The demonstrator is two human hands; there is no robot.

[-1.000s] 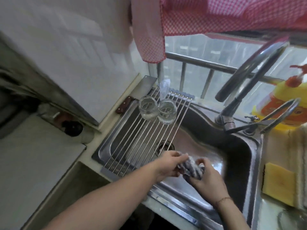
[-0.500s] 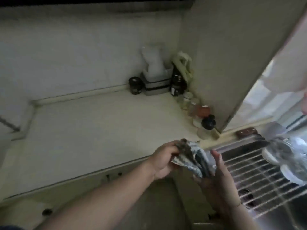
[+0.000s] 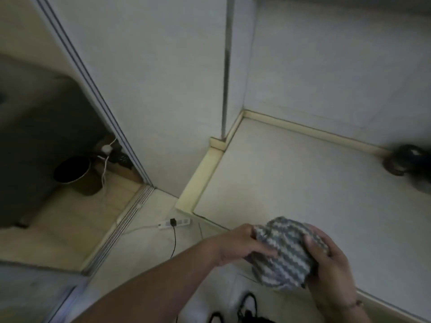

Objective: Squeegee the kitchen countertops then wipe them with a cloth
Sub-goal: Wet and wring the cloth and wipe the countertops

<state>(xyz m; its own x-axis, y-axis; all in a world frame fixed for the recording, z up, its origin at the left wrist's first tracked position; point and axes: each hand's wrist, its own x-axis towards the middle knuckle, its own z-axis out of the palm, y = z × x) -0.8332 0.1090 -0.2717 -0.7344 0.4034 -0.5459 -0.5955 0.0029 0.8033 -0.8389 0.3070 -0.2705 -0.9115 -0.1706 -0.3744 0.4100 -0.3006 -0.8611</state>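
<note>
Both hands, left (image 3: 242, 243) and right (image 3: 326, 257), gripped the bunched cloth (image 3: 285, 250) in the air over the counter (image 3: 303, 183) edge. Risk: wadded cloth would likely wipe poorly, leaving streaks.

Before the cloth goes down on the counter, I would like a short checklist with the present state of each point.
1. Striped grey-and-white cloth held: ok, left hand and right hand both grip it.
2. Cloth spread flat: not ok, bunched.
3. Pale countertop near the hands bare: ok.
4. Dark blurred object at the counter's far right: cannot tell what it is.
5. Cloth wrung enough: cannot tell.
</note>
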